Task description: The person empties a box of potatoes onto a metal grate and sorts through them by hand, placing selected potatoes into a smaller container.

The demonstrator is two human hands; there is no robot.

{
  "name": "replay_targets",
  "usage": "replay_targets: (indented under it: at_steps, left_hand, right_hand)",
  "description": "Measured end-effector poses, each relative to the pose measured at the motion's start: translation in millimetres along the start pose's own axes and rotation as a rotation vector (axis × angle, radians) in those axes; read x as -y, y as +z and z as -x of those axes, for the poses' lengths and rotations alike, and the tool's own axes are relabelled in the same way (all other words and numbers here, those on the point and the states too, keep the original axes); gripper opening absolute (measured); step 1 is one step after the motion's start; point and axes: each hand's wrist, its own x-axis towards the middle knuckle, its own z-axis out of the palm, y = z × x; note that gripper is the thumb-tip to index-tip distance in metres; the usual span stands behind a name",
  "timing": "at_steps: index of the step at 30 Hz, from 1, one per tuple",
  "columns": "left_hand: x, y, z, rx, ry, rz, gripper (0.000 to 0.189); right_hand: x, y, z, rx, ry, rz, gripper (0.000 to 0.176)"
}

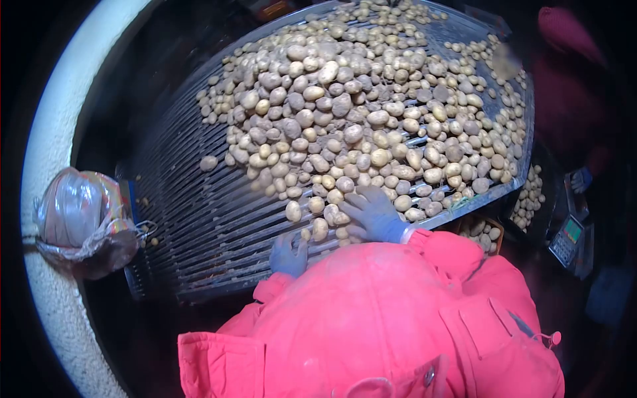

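A large heap of potatoes [318, 113] covers much of a slatted metal grate [192, 199]. My right hand [375, 215], in a blue-grey glove, lies over the near edge of the heap. Its fingers are spread and touch potatoes. To its left, my left hand [288, 257], gloved alike, is at the grate's front edge with fingers apart. Nothing shows in its grasp, and a few loose potatoes [320, 229] lie just right of it. My pink jacket sleeves cover both wrists.
A plastic-wrapped bundle [86, 219] hangs on a pale post [53, 132] at left. Another person's red sleeve [574, 99] and gloved hand [581, 180] are at right, near a scale display [567, 239]. A crate [494, 233] of potatoes stands below the metal rim [464, 205].
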Motion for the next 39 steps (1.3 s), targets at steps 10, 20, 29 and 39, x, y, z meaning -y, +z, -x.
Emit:
replay_targets:
  at_steps: [10, 20, 29, 39]
  left_hand:
    - [-5.3, -0.7, 3.0, -0.106, 0.041, 0.092, 0.026]
    - [-9.5, -2.6, 1.0, -0.069, 0.012, 0.066, 0.027]
    - [0.4, 5.6, 1.4, -0.078, 0.033, 0.113, 0.026]
    - [-6.6, -3.4, 1.1, -0.044, -0.006, 0.072, 0.026]
  right_hand:
    - [-69.0, -45.5, 30.8, 0.211, 0.156, 0.08, 0.026]
    - [-104.9, -52.8, 15.4, -0.217, 0.911, -0.543, 0.033]
    - [-48.4, 68.0, -26.7, 0.018, 0.416, -0.752, 0.039]
    - [-133.6, -9.3, -29.6, -0.505, 1.076, -1.562, 0.053]
